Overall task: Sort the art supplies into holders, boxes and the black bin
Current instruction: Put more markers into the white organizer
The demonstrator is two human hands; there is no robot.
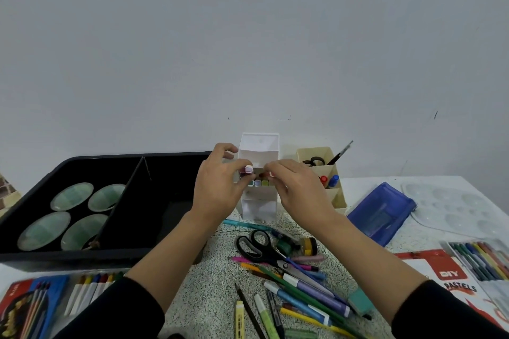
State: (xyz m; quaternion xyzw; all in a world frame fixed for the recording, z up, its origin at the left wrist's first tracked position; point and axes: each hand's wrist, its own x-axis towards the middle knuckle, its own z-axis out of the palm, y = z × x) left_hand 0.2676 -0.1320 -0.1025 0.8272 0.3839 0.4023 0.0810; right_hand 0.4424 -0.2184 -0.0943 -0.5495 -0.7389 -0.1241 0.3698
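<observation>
Markers, square-capped: one pink-capped marker (pixel 248 169) pinched in the left hand (pixel 217 187) grip, a second marker (pixel 271 173) pinched by the right hand (pixel 294 187) fingertips. Both are at a middle tier of the white holder (pixel 259 150), above a row of caps (pixel 257 183) in green, lilac and yellow-green. Step in hand, by judgement: seating markers in the holder. The next move calls for easing each into a free slot without toppling its neighbours. Nearby: beige holder (pixel 337 197), black bin (pixel 165 201); loose pens (pixel 308 292) and scissors (pixel 256 249) on the bench (pixel 214 297). Legible: "DIY PASTELS" on a red-and-white box (pixel 451 281).
</observation>
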